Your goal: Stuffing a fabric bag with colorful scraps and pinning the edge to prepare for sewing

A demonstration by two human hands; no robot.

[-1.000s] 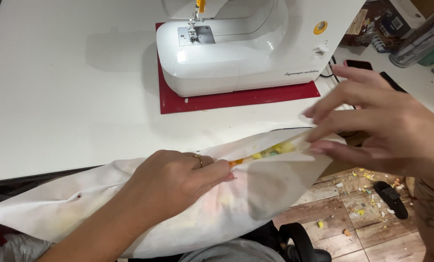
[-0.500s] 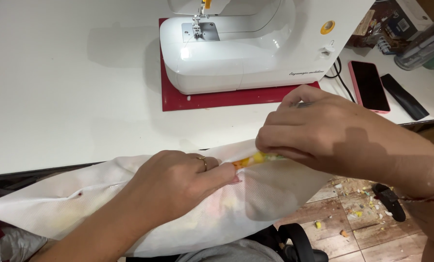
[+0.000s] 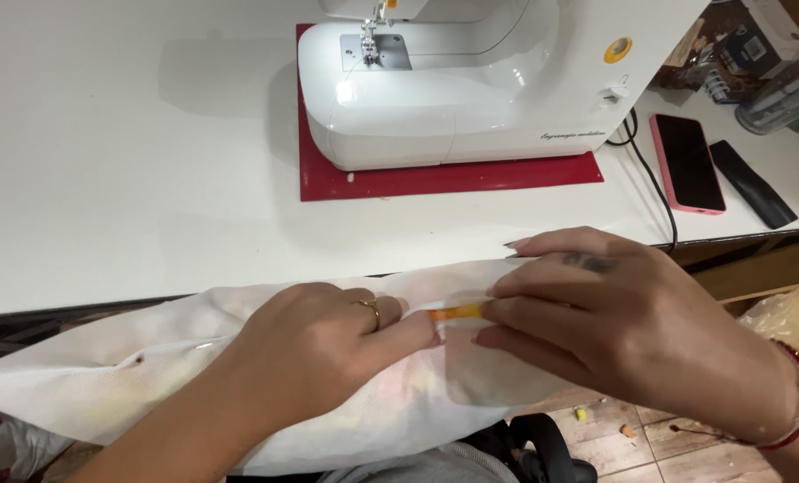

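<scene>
A white fabric cover (image 3: pixel 238 376) is laid across the near edge of the white table (image 3: pixel 131 179), hanging partly over it toward the person. It is shaped like a pouch or sleeve; a yellow-orange strip (image 3: pixel 457 313) is seen at its edge, and faint yellow and pink colour is shown through the cloth, but what lies inside cannot be told.

The left hand (image 3: pixel 328 353) is pressed flat on the fabric, its fingers (image 3: pixel 408 326) nearly straight and close together, with a ring on one finger; nothing is gripped, the cloth is only held down. The fingertips are brought right up to the yellow-orange strip. The right hand (image 3: pixel 614 322) is set just beside it, fingers (image 3: pixel 515 309) bent and drawn together, and the strip and the cloth edge are pinched between thumb and fingertips. A red bracelet (image 3: pixel 797 402) is worn at that wrist.

Beyond the fingers, further up the table, a white sewing machine (image 3: pixel 471 80) is stood on a red mat (image 3: pixel 453 177). Past the right hand's knuckles, a pink-cased phone (image 3: pixel 687 163) and a flat black object (image 3: pixel 754 183) are laid beside a black cable (image 3: pixel 650 183).
</scene>
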